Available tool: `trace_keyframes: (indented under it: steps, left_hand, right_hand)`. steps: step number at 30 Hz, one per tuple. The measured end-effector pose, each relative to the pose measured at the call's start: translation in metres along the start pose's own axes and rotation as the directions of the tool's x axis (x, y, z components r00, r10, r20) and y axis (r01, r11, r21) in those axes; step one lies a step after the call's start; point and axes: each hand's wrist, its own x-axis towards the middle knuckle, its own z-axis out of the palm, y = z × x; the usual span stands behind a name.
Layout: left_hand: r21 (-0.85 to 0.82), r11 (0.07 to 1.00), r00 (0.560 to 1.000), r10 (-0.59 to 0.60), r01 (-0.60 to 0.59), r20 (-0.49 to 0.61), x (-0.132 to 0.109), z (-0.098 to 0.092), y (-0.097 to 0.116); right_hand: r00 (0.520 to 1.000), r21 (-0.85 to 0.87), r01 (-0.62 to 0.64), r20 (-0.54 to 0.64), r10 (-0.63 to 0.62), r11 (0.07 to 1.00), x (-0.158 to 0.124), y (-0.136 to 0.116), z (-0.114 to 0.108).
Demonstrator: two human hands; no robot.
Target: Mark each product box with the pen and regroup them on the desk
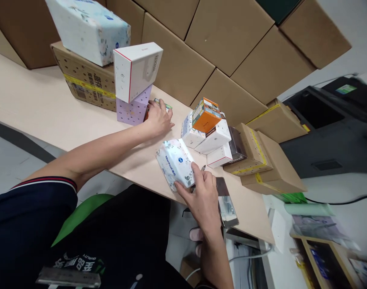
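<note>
1. Cardboard and paper packs make up nearly everything on your pale wood-look table (35, 108). The sorting looks to be at a middle stage.
2. Done, as far as it shows: a white box with red edges (137, 70) sits tilted on a lilac dotted box (133, 108). A large soft printed pack (87, 28) lies on a perforated brown carton (87, 80) bound with yellow tape.
3. A loose cluster looks unsorted: an orange box (205, 114) perched on small white boxes (215, 138), with taped brown boxes (261, 160) just beside them.
4. Your left hand (158, 118) lies at the foot of the lilac dotted box, fingers curled over a small green-edged pack (164, 105). Most of that pack is hidden, so I cannot tell whether you grip it or merely cover it.
5. Your right hand (203, 194) is spread open, fingertips pressing the near corner of a soft tissue pack (175, 162). The pack lies flat near the table's front edge, between your two hands; it is touched, not lifted.
6. A dark, glossy flat slab (227, 202) lies right beside that hand.
7. Textures: the tissue pack is crinkly film, pillowy with rounded corners and a floral print. The white boxes are smooth, sharp-edged card. The cartons are matte and rigid, with pin-hole dots in places.
</note>
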Motion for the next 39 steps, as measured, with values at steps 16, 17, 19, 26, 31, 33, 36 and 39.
trace_keyframes:
  steps: [16,17,19,26,31,33,36,39]
  left_hand:
    - [-0.03,0.997,0.946,0.055,-0.068,-0.319,-0.188,-0.011,-0.046]
    - [-0.039,0.996,0.941,0.059,-0.076,-0.334,-0.193,-0.008,-0.049]
    - [-0.103,0.989,0.927,0.062,-0.107,-0.37,-0.197,-0.002,-0.053]
    - [-0.335,0.939,0.918,-0.064,-0.077,-0.392,-0.191,0.01,-0.06]
    - [-0.308,0.944,0.915,-0.017,-0.118,-0.404,-0.189,0.012,-0.065]
    - [-0.342,0.916,0.91,0.055,-0.21,-0.411,-0.187,0.015,-0.065]
    - [-0.437,0.82,0.898,0.194,-0.37,-0.396,-0.181,0.019,-0.06]
    - [-0.569,0.679,0.884,0.319,-0.465,-0.342,-0.172,0.022,-0.049]
  right_hand:
    - [0.999,0.06,0.031,-0.031,-0.03,0.998,0.033,-0.011,0.013]
    - [0.998,0.03,0.054,-0.02,-0.053,0.998,0.045,-0.017,0.017]
    - [0.996,-0.036,0.093,0.009,-0.093,0.995,0.073,-0.031,0.027]
    - [0.997,-0.159,0.072,0.027,-0.068,0.985,0.154,-0.051,0.059]
    - [0.999,-0.189,-0.016,0.03,0.022,0.982,0.16,-0.044,0.058]
    - [0.999,-0.171,-0.034,0.026,0.039,0.985,0.152,-0.04,0.05]
    - [0.999,-0.061,-0.052,0.0,0.052,0.997,0.131,-0.03,0.032]
    - [0.997,0.109,-0.069,-0.027,0.072,0.992,0.102,-0.016,0.014]
